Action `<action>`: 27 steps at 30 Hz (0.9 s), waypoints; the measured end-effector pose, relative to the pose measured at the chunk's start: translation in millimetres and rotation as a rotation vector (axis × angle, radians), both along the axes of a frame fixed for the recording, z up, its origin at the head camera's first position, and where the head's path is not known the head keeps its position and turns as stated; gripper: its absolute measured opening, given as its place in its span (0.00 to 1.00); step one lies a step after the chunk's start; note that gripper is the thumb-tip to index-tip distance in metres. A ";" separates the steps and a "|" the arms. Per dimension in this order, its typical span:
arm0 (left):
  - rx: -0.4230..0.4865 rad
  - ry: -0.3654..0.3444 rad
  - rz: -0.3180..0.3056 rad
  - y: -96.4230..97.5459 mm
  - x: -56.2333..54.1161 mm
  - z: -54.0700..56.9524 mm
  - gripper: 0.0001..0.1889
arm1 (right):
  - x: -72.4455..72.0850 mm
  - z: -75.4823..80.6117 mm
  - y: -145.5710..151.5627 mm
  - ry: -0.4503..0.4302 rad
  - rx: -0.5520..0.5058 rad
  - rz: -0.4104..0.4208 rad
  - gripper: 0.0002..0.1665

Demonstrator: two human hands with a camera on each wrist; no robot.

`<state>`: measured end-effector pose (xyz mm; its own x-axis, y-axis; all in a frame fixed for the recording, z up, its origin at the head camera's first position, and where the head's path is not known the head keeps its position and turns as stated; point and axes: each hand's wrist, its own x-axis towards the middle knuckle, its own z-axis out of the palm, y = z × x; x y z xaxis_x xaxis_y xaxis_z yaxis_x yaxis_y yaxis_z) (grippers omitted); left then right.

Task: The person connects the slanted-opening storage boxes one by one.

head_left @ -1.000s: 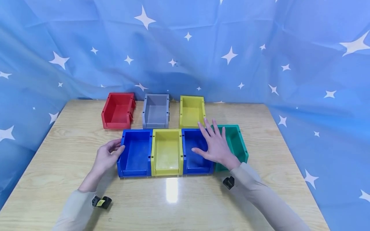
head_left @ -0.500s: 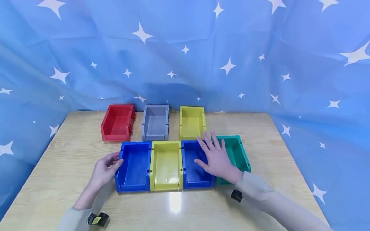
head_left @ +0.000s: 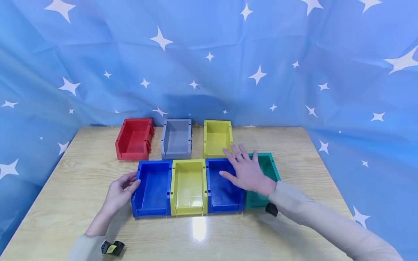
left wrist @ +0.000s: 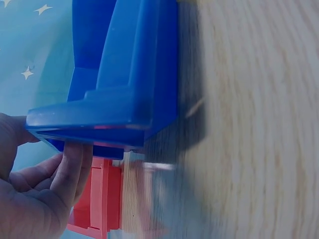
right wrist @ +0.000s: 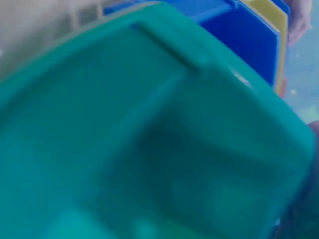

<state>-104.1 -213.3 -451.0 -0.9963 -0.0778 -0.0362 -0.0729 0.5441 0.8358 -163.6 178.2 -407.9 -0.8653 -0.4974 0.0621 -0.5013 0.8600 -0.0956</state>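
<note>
Beige-sleeved left hand (head_left: 118, 191) pinches the left blue bin (head_left: 156, 188) by its outer side, leftmost in the front row; right hand (head_left: 247, 174), fingers spread, extends over the right blue bin (head_left: 223, 192) and green bin (head_left: 268, 166); red bin (head_left: 134, 139) stands behind.

The head view is bright and fairly sharp, with white glare (head_left: 199, 228) toward the near edge of the worktop (head_left: 166, 237) and soft shadows by both sleeves (head_left: 323, 221). The right wrist view is dim, its green bin (right wrist: 144, 119) blurred; in the left wrist view the grain (left wrist: 259, 124) looks soft.
</note>
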 end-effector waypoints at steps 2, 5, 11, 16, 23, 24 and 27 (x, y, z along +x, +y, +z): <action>-0.004 -0.017 -0.005 -0.6 0.6 -0.8 0.21 | -0.9 -4.3 0.3 -0.050 -0.041 0.010 0.45; -0.007 -0.009 -0.007 -1.1 1.0 -1.7 0.21 | -1.8 -12.1 0.6 -0.053 -0.085 0.031 0.46; -0.003 0.011 -0.012 -0.4 0.8 -1.4 0.21 | -3.2 -18.0 0.2 0.014 -0.086 0.064 0.46; 0.005 0.034 -0.017 -1.5 0.6 -1.5 0.21 | -3.2 -17.4 -2.6 0.018 -0.030 0.079 0.46; 0.040 0.044 0.014 -2.3 1.6 -1.2 0.20 | -5.8 -16.7 -5.7 0.032 -0.011 0.133 0.49; 0.044 0.040 0.014 -1.6 1.9 -1.6 0.21 | -5.6 -16.9 -5.2 0.035 -0.017 0.135 0.50; 0.053 0.043 0.015 0.1 2.7 -4.3 0.20 | -4.0 -18.3 -3.3 0.030 -0.038 0.138 0.52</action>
<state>-101.4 -213.1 -455.3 -0.9957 -0.0923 0.0022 -0.0443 0.4980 0.8660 -167.6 174.9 -426.2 -0.7864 -0.6083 0.1076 -0.6175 0.7789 -0.1098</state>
